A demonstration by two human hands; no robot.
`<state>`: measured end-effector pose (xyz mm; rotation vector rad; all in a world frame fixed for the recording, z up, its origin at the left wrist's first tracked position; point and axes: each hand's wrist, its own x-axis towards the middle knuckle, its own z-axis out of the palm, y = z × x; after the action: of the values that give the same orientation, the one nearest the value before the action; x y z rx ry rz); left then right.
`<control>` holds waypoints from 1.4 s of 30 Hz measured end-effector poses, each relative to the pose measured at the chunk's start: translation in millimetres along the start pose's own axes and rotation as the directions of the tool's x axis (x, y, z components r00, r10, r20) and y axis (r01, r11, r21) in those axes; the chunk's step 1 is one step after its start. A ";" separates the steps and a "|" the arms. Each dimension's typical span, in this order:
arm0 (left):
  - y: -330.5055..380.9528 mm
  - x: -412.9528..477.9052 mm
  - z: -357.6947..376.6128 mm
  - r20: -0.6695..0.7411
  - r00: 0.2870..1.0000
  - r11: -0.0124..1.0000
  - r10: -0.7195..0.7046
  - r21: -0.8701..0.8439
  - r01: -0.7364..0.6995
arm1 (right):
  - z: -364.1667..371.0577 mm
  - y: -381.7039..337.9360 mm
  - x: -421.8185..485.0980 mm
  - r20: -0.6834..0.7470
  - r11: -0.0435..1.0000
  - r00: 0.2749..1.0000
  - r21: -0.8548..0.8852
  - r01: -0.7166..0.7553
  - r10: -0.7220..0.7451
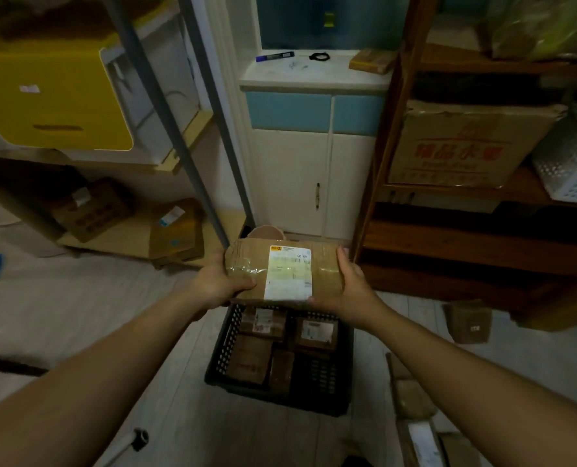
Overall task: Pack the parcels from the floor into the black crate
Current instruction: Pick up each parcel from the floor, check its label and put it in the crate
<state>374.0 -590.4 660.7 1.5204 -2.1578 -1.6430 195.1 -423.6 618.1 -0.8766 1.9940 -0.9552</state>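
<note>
Both hands hold one parcel (283, 269) in the air, above the far end of the crate (225, 345). The left hand (219, 284) grasps its left end, with the thumb on top and the fingers under it. The right hand (344, 288) grasps the right end, with the fingers stretched along the side. The parcel is flat and wide, and it is kept level with the label up. I think two hands are used because it is too wide for one hand to carry safely, and a level hold makes it easy to lower it flat.

The crate stands on the floor (78, 315) just in front of the person. Four parcels (262, 320) already lie in it, close together in the left and far parts. Only the near right corner (317, 369) shows bare bottom. The held parcel looks too wide for this gap, so in my judgement it must go on top of the others.

More parcels wait on the floor at the right: a small parcel (470, 320) beside the wooden shelf (448, 257), and other parcels (411, 396) near the right forearm. So the task is only partly done.

A white cabinet (290, 180) stands behind the crate, and a metal shelf (176, 234) with boxes is at the left. Nothing lies between the parcel and the crate. Only the post of the wooden shelf is near the right hand.
</note>
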 end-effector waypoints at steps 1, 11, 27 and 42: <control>-4.9 10.5 -7.6 0.041 0.999 1.000 0.006 0.000 -0.006 | 8.2 -1.8 4.1 -0.021 1.000 1.000 0.016 -0.003 0.004; -52.6 104.5 -71.3 0.287 0.939 0.980 0.191 -0.003 -0.198 | 104.1 -10.5 61.7 -0.166 0.991 0.980 0.089 -0.095 0.109; -248.1 275.8 113.4 0.288 0.942 0.971 0.172 0.110 -0.211 | 171.8 246.9 161.3 -0.177 0.977 0.961 0.031 -0.212 0.214; -426.4 446.5 245.2 0.342 0.896 0.845 0.282 0.353 -0.401 | 244.2 474.4 273.2 -0.238 0.984 0.957 -0.017 -0.178 0.169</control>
<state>291.1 -709.6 12.5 0.8987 -2.8751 -1.4025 144.6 -492.7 24.9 -0.6180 2.2553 -0.9593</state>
